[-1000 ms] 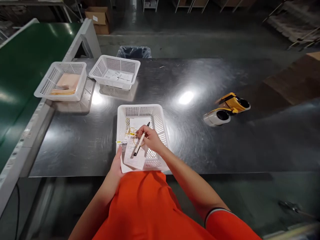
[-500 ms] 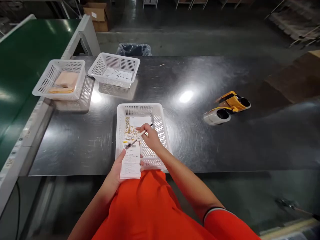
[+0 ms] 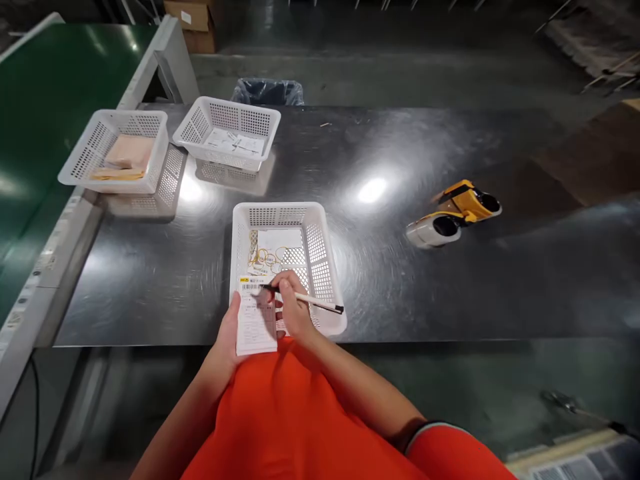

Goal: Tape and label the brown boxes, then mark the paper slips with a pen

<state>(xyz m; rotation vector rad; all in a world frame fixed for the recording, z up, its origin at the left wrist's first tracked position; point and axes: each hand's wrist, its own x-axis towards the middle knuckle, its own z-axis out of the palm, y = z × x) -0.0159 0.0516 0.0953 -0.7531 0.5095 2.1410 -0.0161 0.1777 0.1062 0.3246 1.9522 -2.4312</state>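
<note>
My left hand [image 3: 231, 332] is closed around a stack of printed paper slips [image 3: 257, 327], thumb on the left edge and fingertips showing at the right. The top slip carries a yellow mark and a barcode. In my right hand [image 3: 294, 308] is a white pen [image 3: 316, 302] with black ends, its left end over the slip near the barcode. Both hands are at the near part of a white perforated basket [image 3: 327, 267]. Inside it lie yellow rubber bands [image 3: 270, 257] and white papers [image 3: 280, 239].
Another white basket [image 3: 227, 105] with papers stands at the back left, beside a basket [image 3: 75, 170] holding peach-coloured packets [image 3: 130, 152]. A yellow-and-white device [image 3: 453, 213] rests on the metal table [image 3: 390, 280]. A green conveyor [image 3: 60, 87] runs along the left; a lined bin [image 3: 267, 92] stands behind.
My right hand has come down and nearer, and the pen has turned so its far end points right. The slips have shifted slightly left in my left hand.
</note>
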